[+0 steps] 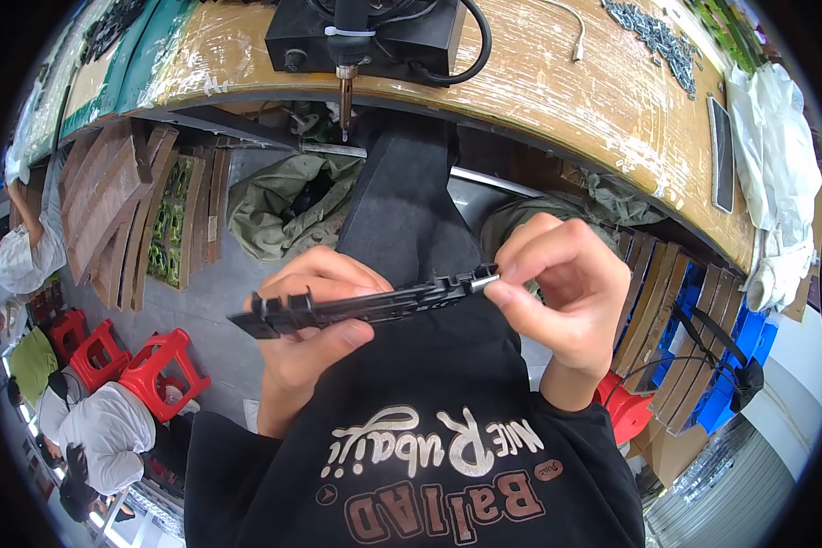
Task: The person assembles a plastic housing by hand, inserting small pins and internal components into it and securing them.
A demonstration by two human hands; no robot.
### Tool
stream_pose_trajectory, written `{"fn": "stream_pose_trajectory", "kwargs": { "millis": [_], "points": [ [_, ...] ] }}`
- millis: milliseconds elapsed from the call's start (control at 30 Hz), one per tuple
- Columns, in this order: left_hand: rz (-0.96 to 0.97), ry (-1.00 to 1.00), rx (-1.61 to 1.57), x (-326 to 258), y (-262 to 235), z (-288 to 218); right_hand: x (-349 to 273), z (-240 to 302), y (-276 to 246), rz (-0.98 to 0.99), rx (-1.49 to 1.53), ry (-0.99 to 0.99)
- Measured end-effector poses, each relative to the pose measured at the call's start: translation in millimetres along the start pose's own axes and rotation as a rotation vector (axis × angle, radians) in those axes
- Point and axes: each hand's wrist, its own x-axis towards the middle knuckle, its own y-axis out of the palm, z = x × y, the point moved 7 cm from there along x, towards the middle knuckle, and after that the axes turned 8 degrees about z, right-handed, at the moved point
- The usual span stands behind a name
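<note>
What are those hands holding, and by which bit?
A long black part: the left hand holds its left half, and the right hand pinches the silvery piece at its right end.

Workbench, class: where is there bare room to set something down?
Widest on the workbench: between the black box and heap of small parts, this side of the white cable. Another: between box and green strip. Crowded: at the heap and box.

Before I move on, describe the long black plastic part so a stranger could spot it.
Find the wearer's black cloth top at bottom centre. Above its lettering, the long black plastic part slants from the left hand to the right hand. Its jagged edge and small silver end piece set it apart from the black trousers beyond.
</note>
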Motion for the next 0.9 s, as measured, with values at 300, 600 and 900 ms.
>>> {"fn": "stream_pose_trajectory", "kwargs": {
  "millis": [300,600,900],
  "points": [
    [-0.042,0.037,-0.022,-0.4,1.8,-1.1,-1.9,-1.2,2.9,-0.026,-0.042,-0.073],
    [-0.038,0.028,-0.075,1.3,3.6,-0.7,-1.8,-7.6,0.0,0.018,0.145,-0.036],
    [-0.051,0.052,-0.050,1.4,5.0,-1.5,-1.4,-8.3,-0.3,0.077,0.186,0.032]
  ]
}}
